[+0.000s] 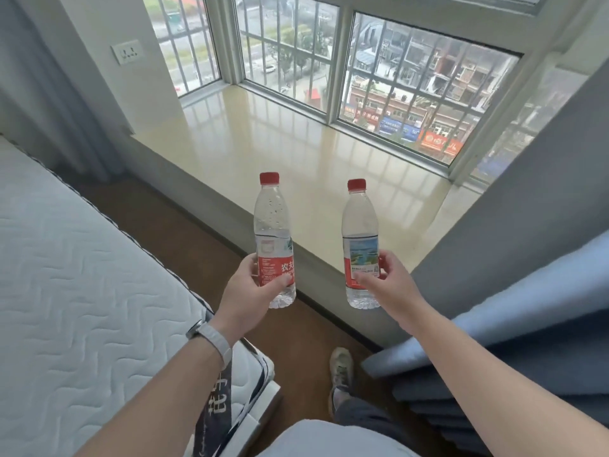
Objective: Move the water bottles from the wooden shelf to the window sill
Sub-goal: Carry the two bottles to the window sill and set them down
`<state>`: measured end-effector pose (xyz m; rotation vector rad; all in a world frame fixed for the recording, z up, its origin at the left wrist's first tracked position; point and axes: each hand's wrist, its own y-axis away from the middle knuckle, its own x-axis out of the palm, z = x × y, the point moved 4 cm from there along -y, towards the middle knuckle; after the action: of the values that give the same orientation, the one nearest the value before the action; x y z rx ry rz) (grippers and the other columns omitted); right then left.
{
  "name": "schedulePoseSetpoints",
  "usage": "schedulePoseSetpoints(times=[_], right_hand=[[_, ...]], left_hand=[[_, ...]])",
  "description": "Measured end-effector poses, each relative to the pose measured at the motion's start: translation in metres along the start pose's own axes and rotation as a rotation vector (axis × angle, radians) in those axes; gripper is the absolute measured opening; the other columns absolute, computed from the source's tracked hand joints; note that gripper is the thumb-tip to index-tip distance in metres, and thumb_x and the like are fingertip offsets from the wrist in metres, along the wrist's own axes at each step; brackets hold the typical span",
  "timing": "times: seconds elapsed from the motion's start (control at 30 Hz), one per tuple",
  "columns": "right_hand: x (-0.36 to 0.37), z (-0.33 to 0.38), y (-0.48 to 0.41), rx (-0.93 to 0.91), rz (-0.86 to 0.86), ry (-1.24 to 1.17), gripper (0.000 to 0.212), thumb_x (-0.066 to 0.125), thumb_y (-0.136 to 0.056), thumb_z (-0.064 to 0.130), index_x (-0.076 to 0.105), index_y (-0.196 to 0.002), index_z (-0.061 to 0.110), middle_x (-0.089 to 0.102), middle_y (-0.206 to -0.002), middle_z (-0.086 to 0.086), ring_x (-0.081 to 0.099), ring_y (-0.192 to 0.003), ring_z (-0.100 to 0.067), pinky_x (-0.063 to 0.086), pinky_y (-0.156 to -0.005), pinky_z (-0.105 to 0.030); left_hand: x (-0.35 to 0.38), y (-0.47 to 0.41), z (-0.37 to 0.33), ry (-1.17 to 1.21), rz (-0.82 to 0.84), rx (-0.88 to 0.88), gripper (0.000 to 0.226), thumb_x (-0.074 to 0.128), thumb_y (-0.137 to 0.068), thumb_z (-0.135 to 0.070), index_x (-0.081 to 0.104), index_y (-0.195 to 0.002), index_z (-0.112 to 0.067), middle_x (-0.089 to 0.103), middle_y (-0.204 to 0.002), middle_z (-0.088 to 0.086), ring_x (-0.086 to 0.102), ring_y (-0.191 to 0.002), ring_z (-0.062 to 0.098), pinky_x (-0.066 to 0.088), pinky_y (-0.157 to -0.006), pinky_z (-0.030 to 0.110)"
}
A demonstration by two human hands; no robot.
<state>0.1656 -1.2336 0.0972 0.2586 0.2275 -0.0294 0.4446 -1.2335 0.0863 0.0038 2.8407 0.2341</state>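
Window sill ahead, mattress left, curtain right of bottles.

The red label of the water bottle nearer the mattress reads "农夫" in white. On the bottle farther from the mattress, the label's print is too small to read. White characters on the mattress corner band are unreadable.

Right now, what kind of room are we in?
Probably a bedroom, some floors up: a quilted mattress at left, a wide sill under a barred window, with street and shopfronts below.
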Motion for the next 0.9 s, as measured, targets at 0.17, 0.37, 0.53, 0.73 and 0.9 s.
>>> schedulePoseSetpoints(times=[0.17, 0.37, 0.53, 0.73, 0.9], right_hand=[[0.015, 0.007, -0.074, 0.000, 0.088, -0.017, 0.040, 0.076, -0.084, 0.024, 0.052, -0.112, 0.038, 0.067, -0.113, 0.005, 0.070, -0.090, -0.005, 0.056, -0.068, -0.022], [0.022, 0.047, -0.170, -0.013, 0.197, -0.071, 0.037, 0.076, -0.082, 0.024, 0.055, -0.108, 0.038, 0.069, -0.110, 0.006, 0.071, -0.085, -0.003, 0.054, -0.058, -0.017], [0.022, 0.083, -0.243, -0.063, 0.269, -0.058, 0.037, 0.074, -0.081, 0.030, 0.056, -0.112, 0.037, 0.068, -0.109, 0.008, 0.070, -0.084, 0.000, 0.052, -0.060, -0.016], [0.030, 0.098, -0.283, -0.051, 0.280, -0.153, 0.039, 0.075, -0.076, 0.033, 0.058, -0.111, 0.035, 0.069, -0.108, 0.007, 0.070, -0.086, -0.003, 0.052, -0.071, -0.028], [0.047, 0.101, -0.304, -0.028, 0.304, -0.176, 0.033, 0.076, -0.080, 0.027, 0.059, -0.109, 0.033, 0.071, -0.104, 0.007, 0.071, -0.085, -0.004, 0.053, -0.072, -0.029]], left_hand=[[-0.007, -0.047, 0.003, -0.022, -0.087, -0.046, 0.044, 0.077, -0.074, -0.053, 0.058, -0.112, -0.041, 0.069, -0.099, -0.029, 0.068, -0.087, -0.005, 0.051, -0.069, 0.019], [-0.007, -0.114, -0.016, -0.016, -0.190, -0.117, 0.050, 0.075, -0.071, -0.059, 0.057, -0.114, -0.040, 0.068, -0.099, -0.030, 0.068, -0.088, -0.005, 0.052, -0.070, 0.020], [-0.009, -0.177, -0.047, 0.003, -0.321, -0.088, 0.048, 0.077, -0.072, -0.057, 0.060, -0.112, -0.039, 0.071, -0.099, -0.025, 0.069, -0.088, -0.004, 0.050, -0.070, 0.019], [-0.021, -0.210, -0.059, -0.026, -0.355, -0.106, 0.046, 0.077, -0.073, -0.054, 0.061, -0.113, -0.037, 0.071, -0.099, -0.023, 0.069, -0.089, -0.002, 0.052, -0.073, 0.023], [-0.047, -0.232, -0.060, -0.021, -0.434, -0.118, 0.043, 0.079, -0.076, -0.051, 0.062, -0.113, -0.035, 0.071, -0.098, -0.022, 0.069, -0.089, -0.002, 0.052, -0.071, 0.021]])
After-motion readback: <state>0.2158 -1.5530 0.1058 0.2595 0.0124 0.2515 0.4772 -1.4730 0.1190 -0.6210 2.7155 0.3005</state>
